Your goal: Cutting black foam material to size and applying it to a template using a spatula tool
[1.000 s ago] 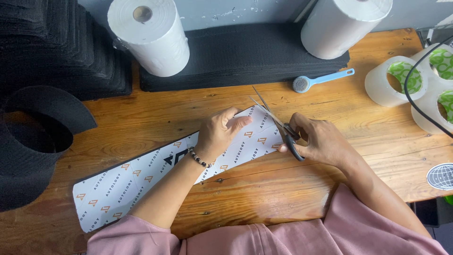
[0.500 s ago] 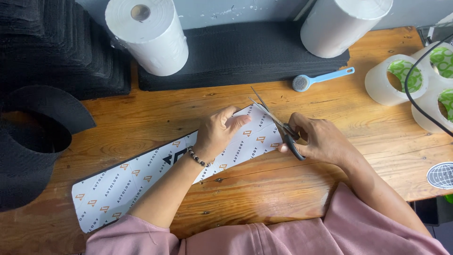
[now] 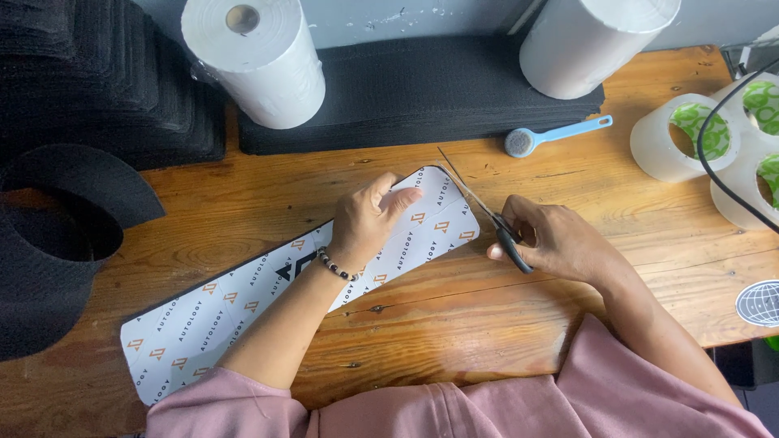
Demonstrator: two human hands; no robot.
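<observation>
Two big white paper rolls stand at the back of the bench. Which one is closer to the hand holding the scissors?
The roll at back right, above the right hand with the scissors. The other roll stands back left, beyond the left hand.

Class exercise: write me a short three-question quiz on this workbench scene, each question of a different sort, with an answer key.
1. True or false: the left hand presses flat on the long white printed sheet with rounded ends.
2. Which tool does the right hand hold? A) black-handled scissors B) blue-handled brush C) clear tape roll
3. Fill in: two white paper rolls stand at the back; the blue-handled round brush lies nearer the ____ one.

Key:
1. True.
2. A: the black-handled scissors, blades at the sheet's rounded end.
3. Right: the right white paper roll, not the left white paper roll.
</observation>
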